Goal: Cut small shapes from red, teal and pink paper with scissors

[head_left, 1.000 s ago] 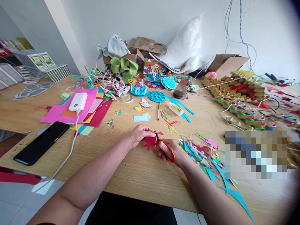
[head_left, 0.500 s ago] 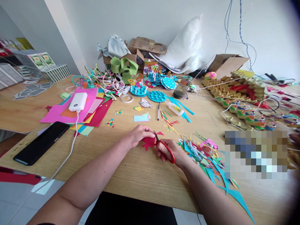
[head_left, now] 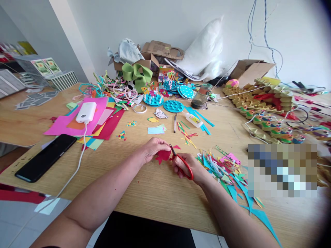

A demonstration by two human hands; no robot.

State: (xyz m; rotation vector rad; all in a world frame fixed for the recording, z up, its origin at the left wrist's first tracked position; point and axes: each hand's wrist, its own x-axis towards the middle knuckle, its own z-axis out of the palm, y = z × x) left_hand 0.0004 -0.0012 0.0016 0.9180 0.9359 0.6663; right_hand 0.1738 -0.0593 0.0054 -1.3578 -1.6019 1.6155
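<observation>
Between finger and thumb, my left hand [head_left: 154, 148] pinches a piece of red paper [head_left: 162, 156] just above the table. The paper has a jagged, pointed lower edge. My right hand [head_left: 186, 166] grips the red-handled scissors [head_left: 188, 167], whose dark blades point up and away, against the paper's right edge. How far the blades are apart I cannot make out. A small red scrap [head_left: 177, 147] lies just beyond the scissors. A yellow paper fish [head_left: 153, 119] and a white outlined paper fish [head_left: 160, 113] lie farther back.
Coloured paper offcuts [head_left: 227, 172] heap up right of my right forearm. Beyond my hands are a glue bottle [head_left: 194, 120], a pen [head_left: 174, 124] and blue discs [head_left: 173, 105]. A black phone [head_left: 46, 157] and a cabled white power bank [head_left: 86, 112] lie left. Egg cartons [head_left: 258, 100] stand right.
The red paper has turned slightly in my left hand, its pointed lower edge shifting a little left and up. Both hands and the scissors stay nearly in place.
</observation>
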